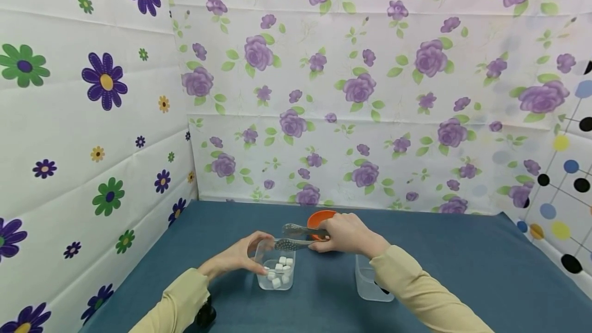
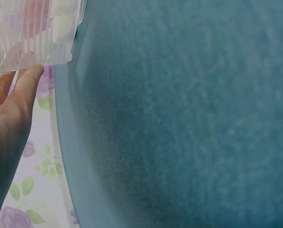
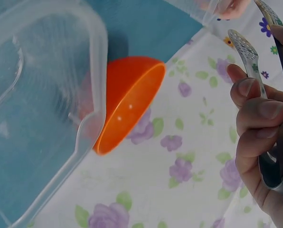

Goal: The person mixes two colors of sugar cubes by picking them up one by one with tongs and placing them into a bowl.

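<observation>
A clear plastic container (image 1: 275, 285) with several small white cubes (image 1: 277, 271) in it stands on the table. My left hand (image 1: 238, 257) holds it from the left, thumb at the near side and fingers at the far side. In the left wrist view, fingertips lie against the ribbed wall of the container (image 2: 42, 40). My right hand (image 1: 347, 234) grips metal tongs (image 1: 292, 244) with perforated tips. The tips are spread apart over the container's far rim, with nothing between them. In the right wrist view, my fingers curl round the arms of the tongs (image 3: 246, 50).
An orange bowl (image 1: 319, 216) sits behind my right hand, partly hidden by it. A second clear container (image 1: 373, 293) stands at the right, overlapped by my right sleeve. Blue cloth (image 1: 324, 307) covers the table; flowered sheets (image 1: 393, 117) hang behind and at the left.
</observation>
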Demonstrator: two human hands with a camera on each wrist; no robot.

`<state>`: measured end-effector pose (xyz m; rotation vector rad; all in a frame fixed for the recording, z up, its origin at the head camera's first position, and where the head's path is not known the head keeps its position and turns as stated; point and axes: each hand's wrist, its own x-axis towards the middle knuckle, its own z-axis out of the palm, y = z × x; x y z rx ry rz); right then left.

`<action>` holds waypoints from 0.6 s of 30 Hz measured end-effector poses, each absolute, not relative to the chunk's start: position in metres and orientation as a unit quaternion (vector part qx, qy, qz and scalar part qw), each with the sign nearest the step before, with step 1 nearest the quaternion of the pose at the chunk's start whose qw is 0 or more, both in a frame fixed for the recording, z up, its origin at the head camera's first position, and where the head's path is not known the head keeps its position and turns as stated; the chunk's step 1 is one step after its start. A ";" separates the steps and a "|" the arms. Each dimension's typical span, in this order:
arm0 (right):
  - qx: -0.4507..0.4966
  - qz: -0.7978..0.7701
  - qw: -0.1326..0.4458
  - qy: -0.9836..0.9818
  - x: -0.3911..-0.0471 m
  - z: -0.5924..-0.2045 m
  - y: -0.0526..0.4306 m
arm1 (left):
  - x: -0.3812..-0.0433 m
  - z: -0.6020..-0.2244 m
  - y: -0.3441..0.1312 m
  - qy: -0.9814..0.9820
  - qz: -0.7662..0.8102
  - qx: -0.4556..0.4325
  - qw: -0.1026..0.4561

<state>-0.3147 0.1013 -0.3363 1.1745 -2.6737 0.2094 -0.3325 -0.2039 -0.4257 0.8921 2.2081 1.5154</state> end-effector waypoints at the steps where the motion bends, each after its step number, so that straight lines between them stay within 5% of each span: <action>1: 0.399 0.068 0.105 -0.908 -0.314 -0.337 0.100 | -0.332 -0.426 -0.204 0.775 0.528 0.311 0.156; 18: 0.416 0.065 0.069 -0.904 -0.312 -0.346 0.077 | -0.332 -0.424 -0.204 0.780 0.526 0.299 0.156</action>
